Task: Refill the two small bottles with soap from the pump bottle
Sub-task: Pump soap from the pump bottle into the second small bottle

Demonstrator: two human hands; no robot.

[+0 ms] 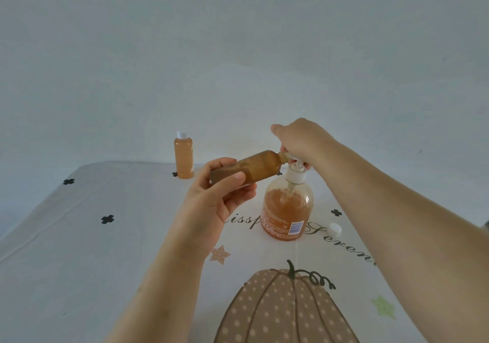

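Observation:
A clear pump bottle (287, 210) of orange soap stands mid-table with a white pump head. My left hand (219, 194) grips an uncapped small bottle (254, 168), tilted almost flat, its open mouth against the pump spout. The small bottle holds orange-brown soap along most of its length. My right hand (299, 141) presses down on the pump head, fingers curled over it. A second small bottle (183, 157), full of orange soap and closed with a white cap, stands upright at the back left.
A loose white cap (335, 229) lies on the tablecloth (79, 250) to the right of the pump bottle. The cloth is white with black clovers, stars, script lettering and a dotted pumpkin print. A plain wall rises behind the table's far edge.

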